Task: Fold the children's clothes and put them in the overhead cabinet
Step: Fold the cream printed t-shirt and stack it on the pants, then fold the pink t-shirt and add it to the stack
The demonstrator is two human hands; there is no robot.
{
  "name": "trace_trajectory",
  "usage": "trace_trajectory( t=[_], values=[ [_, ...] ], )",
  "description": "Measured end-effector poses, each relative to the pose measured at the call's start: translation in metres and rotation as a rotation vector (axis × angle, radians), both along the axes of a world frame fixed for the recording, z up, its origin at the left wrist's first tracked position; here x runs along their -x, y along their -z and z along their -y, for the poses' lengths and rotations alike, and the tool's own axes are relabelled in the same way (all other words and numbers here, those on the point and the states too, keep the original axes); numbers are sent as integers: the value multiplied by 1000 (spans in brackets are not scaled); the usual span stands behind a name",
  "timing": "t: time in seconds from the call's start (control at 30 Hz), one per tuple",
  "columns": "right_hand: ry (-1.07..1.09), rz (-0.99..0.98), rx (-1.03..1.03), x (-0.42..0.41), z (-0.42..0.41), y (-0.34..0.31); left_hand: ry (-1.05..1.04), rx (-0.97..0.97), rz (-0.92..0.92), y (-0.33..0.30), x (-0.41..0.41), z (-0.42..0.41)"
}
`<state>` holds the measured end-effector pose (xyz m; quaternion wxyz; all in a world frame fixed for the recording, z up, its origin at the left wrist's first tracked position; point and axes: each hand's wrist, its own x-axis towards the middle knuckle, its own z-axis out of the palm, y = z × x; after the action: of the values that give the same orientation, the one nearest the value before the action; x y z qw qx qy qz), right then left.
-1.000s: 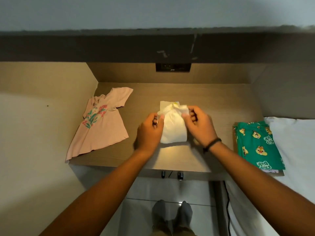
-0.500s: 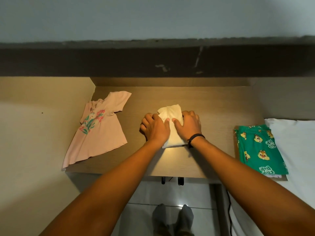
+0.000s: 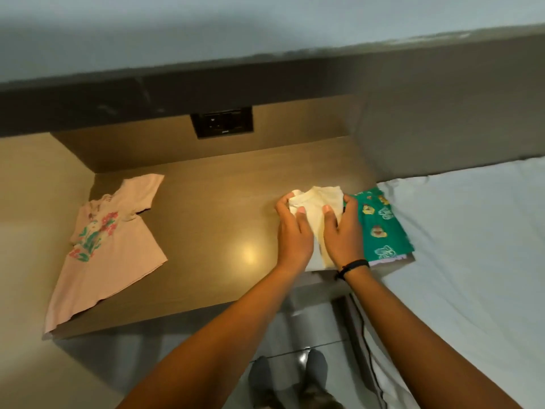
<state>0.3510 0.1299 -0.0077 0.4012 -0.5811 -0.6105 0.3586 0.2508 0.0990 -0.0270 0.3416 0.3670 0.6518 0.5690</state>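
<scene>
Both hands, left hand and right hand, grasp the folded cream garment on the tabletop, green folded clothes touching at three o'clock.

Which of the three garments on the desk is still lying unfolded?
The pink floral T-shirt at the desk's left end, spread flat with sleeves out. The cream garment and the green printed garment are folded.

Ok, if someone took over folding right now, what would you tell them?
Left hand and right hand both grip the folded cream garment on the desk, right beside the folded green printed garment at the desk's right end.
Done: cream and green pieces folded.
Left: the pink T-shirt lies unfolded at the desk's left; nothing is in the cabinet yet.
</scene>
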Motion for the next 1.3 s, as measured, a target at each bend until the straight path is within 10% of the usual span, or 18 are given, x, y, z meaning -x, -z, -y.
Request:
trace_trajectory(
  t=[0.27, 0.5, 0.83, 1.3],
  values=[
    [-8, 347, 82, -117, -71, -1, 213, 182, -153, 3, -101, -69],
    [-143, 778, -75, -138, -80, 27, 311, 244, -1078, 39, -87, -66],
    [-366, 1009, -71, -132, -88, 29, 421, 278, -1023, 35, -60, -54],
    [-1204, 687, -452, 291, 30, 32, -351, 794, -975, 39, 289, 169]
  ],
)
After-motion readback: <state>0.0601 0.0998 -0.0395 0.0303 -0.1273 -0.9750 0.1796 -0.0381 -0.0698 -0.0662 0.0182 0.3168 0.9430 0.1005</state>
